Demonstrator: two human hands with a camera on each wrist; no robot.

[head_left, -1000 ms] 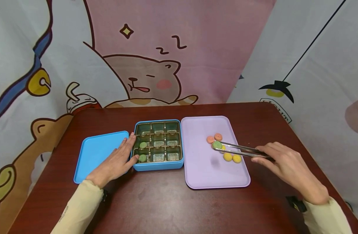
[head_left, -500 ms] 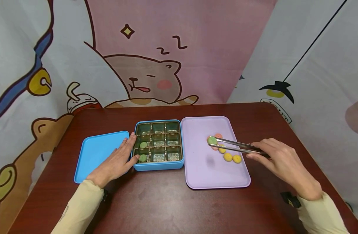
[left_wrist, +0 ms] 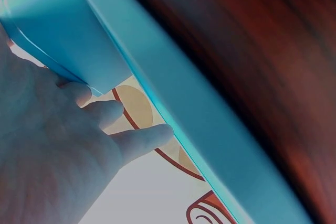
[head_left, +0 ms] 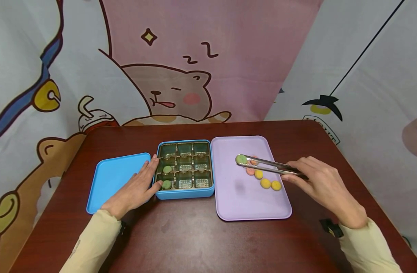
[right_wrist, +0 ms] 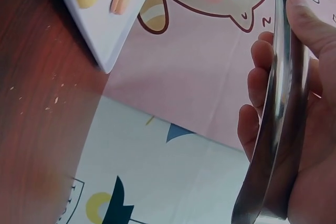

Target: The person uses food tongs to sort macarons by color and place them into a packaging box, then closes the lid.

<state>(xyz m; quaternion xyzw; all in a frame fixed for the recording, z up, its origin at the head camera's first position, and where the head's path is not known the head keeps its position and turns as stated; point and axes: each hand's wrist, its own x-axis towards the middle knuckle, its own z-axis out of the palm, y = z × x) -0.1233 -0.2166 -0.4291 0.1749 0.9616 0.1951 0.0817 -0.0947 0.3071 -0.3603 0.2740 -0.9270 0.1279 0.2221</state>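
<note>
My right hand [head_left: 319,185] grips metal tongs [head_left: 271,167], also along the right edge of the right wrist view. Between their tips a green macaron [head_left: 241,159] is pinched, above the lilac tray [head_left: 242,208]. On that tray lie several yellow macarons [head_left: 265,183] and pink macarons [head_left: 250,171], partly hidden behind the tongs. My left hand [head_left: 135,189], fingers straight, rests against the left side of the blue box [head_left: 184,194]. Inside its gold divided insert sit two green macarons, one [head_left: 166,169] in the left middle compartment and one [head_left: 166,184] in the left front compartment.
A blue lid [head_left: 114,178] lies left of the box, partly under my left forearm. Box and tray stand side by side on a dark reddish wooden table [head_left: 181,239]. A cartoon-printed cloth [head_left: 246,57] hangs behind the table's far edge.
My right hand has carried the tongs and the green macaron leftward and slightly toward the back, over the tray, uncovering more of the yellow and pink macarons. The left hand has stayed put.
</note>
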